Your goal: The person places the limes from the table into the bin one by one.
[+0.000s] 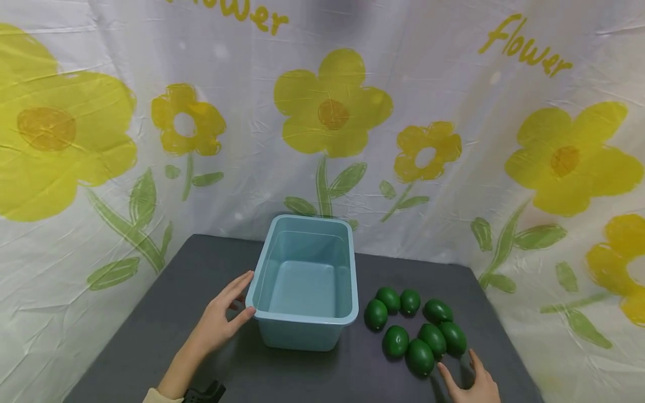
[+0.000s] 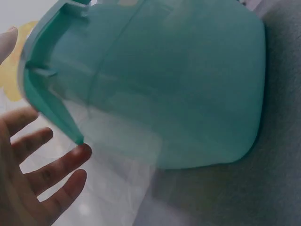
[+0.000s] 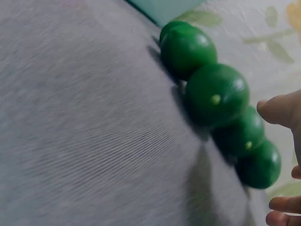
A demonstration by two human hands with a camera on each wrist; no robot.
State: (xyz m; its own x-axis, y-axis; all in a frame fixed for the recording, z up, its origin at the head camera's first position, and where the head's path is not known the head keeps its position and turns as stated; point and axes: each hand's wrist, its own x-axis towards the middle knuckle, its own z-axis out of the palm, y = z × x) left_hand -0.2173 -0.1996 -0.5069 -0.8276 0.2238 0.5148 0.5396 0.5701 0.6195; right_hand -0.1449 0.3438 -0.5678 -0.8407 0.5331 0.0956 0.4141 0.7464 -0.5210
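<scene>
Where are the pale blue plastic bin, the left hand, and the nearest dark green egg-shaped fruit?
pale blue plastic bin (image 1: 302,334): head view, front wall.
left hand (image 1: 221,320): head view, back of hand.
nearest dark green egg-shaped fruit (image 1: 420,357): head view, top surface.

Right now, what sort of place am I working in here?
Likely a staged tabletop setup rather than a kitchen: a dark grey table backed by a white sheet with yellow flowers, holding only a light blue plastic bin and a cluster of green lime-like fruits.

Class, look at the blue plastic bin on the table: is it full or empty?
Empty. The head view looks straight into the blue bin and shows only its bare floor; all eight green fruits lie on the table beside it.
</scene>
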